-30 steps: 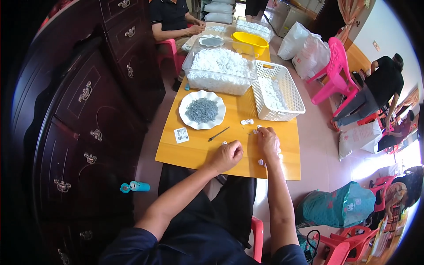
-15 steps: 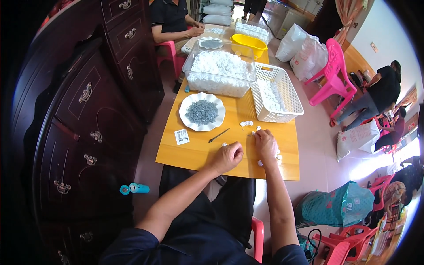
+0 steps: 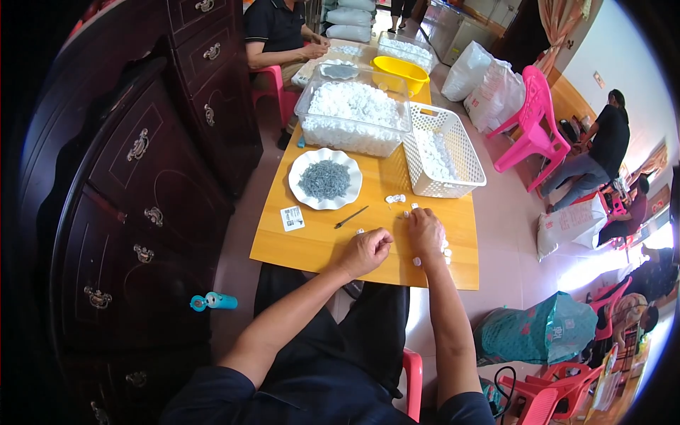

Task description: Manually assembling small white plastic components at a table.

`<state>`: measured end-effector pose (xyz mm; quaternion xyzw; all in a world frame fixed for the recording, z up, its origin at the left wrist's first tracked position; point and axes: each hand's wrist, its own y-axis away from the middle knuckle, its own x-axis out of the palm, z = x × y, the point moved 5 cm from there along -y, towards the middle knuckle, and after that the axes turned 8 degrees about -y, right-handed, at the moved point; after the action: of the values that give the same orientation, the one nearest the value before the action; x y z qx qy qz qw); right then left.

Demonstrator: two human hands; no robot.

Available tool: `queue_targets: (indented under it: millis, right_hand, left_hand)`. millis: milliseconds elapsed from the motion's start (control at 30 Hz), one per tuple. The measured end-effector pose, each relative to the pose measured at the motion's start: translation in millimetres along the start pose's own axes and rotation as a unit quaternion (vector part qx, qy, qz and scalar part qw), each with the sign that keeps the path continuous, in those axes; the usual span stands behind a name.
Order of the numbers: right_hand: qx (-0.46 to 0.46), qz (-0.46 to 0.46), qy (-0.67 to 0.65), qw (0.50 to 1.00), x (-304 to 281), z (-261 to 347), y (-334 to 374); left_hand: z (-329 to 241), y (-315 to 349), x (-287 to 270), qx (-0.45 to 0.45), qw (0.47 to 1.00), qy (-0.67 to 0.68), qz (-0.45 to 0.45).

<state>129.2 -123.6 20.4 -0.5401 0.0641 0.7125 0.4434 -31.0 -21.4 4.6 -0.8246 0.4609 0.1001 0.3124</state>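
My left hand (image 3: 369,253) is curled closed above the near edge of the yellow wooden table (image 3: 283,248); whatever it may hold is hidden. A small white plastic piece (image 3: 360,231) shows just beyond its knuckles. To the right, my right hand (image 3: 426,235) is low over the tabletop, fingers bent together and pointing forward, their tips mostly hidden. Small white pieces (image 3: 416,261) lie around it, and a little cluster of white pieces (image 3: 395,199) sits farther off. A white scalloped plate (image 3: 296,164) holds a heap of small grey parts (image 3: 324,180). Near it lies a thin dark tool (image 3: 351,217).
A clear bin (image 3: 354,142) full of white pieces and a white perforated basket (image 3: 467,159) stand beyond my hands. A white card (image 3: 292,219) lies at left. Farther back are a yellow basin (image 3: 400,69) and a seated person (image 3: 273,32). Dark cabinets (image 3: 142,191) line the left.
My hands stay almost in place; the right hand's fingers have shifted slightly. In the background at right, a standing person has moved a little to the left.
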Motion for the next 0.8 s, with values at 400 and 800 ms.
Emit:
queue_targets:
  millis: [400,800]
  right_hand:
    - [0.139,-0.043,-0.329,0.933,-33.8,41.1,77.3]
    - [0.192,-0.06,-0.485,0.851,-16.0,39.4,138.7]
  left_hand:
    - [4.1,-2.6,-3.6,-0.009,0.998,0.049,-0.031]
    - [-8.7,20.8,4.8,-0.081,0.988,0.117,0.061]
